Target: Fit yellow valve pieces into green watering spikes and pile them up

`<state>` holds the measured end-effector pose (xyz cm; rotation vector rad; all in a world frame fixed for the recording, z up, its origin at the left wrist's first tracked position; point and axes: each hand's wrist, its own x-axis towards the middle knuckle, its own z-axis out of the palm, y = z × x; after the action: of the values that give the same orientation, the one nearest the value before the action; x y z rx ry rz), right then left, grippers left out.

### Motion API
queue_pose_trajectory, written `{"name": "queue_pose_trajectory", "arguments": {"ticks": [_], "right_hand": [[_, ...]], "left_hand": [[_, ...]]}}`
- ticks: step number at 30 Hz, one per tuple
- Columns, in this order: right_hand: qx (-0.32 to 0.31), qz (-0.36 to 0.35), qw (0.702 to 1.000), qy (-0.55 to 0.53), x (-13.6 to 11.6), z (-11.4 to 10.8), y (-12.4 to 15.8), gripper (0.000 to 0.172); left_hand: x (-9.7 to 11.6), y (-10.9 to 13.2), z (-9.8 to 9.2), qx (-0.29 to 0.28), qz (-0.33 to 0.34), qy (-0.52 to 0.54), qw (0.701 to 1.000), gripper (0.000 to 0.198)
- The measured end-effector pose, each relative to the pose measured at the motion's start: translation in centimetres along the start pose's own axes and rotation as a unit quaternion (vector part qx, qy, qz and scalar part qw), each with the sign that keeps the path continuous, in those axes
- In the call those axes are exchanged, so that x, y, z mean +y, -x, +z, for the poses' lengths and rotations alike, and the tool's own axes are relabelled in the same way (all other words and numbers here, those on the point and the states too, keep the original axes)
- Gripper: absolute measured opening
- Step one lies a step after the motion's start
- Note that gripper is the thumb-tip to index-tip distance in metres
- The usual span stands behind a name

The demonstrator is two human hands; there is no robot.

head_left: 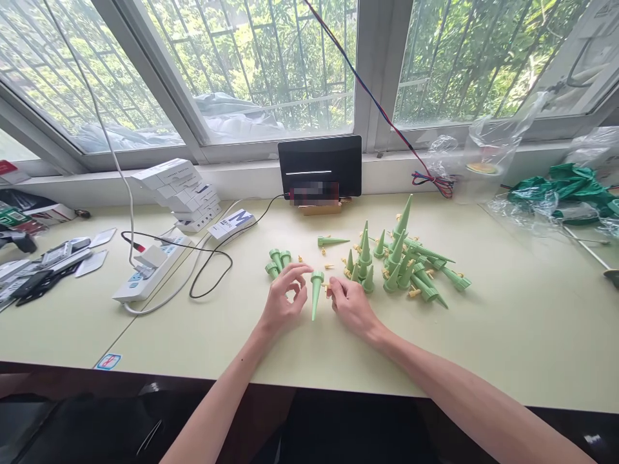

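Note:
A green plant watering spike [316, 293] is between my hands, its wide cap away from me and its tapered tip toward me. My left hand [286, 298] is just left of it, fingers curved and apart, the index fingertip close to the cap; I cannot tell whether it touches. Pinched in my right hand [352, 303] is a small yellow valve [327, 290], at the spike's right side. Beyond my right hand several green spikes [395, 254] stand or lie in a cluster, some with yellow valves. A smaller group of green spikes [275, 260] sits beyond my left hand.
Another spike [333, 240] and loose yellow valves [329, 266] lie farther back. A tablet [320, 161] leans by the window. To the left are a power strip [152, 270], cables, stacked white boxes [181, 193] and phones [58, 261]. Green plastic bags [563, 193] lie at right.

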<state>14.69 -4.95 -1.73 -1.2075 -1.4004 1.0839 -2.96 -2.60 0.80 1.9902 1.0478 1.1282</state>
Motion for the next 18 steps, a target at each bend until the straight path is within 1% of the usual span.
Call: {"name": "queue_pose_trajectory", "arguments": {"ticks": [4, 8, 15, 18], "right_hand": [[0.003, 0.013, 1.000, -0.009, 0.09, -0.02, -0.09, 0.049], [-0.003, 0.020, 1.000, -0.007, 0.08, -0.04, -0.07, 0.049], [-0.008, 0.023, 1.000, -0.011, 0.30, 0.10, -0.12, 0.051], [-0.007, 0.021, 1.000, -0.013, 0.38, 0.15, -0.17, 0.051]], "left_hand": [[-0.11, 0.20, 0.28, -0.031, 0.063, -0.067, 0.995, 0.038], [-0.51, 0.24, 0.61, -0.031, 0.103, -0.088, 0.990, 0.033], [-0.85, 0.29, 0.80, -0.016, 0.103, -0.097, 0.990, 0.021], [-0.59, 0.20, 0.77, -0.009, 0.089, -0.095, 0.991, 0.010]]}}
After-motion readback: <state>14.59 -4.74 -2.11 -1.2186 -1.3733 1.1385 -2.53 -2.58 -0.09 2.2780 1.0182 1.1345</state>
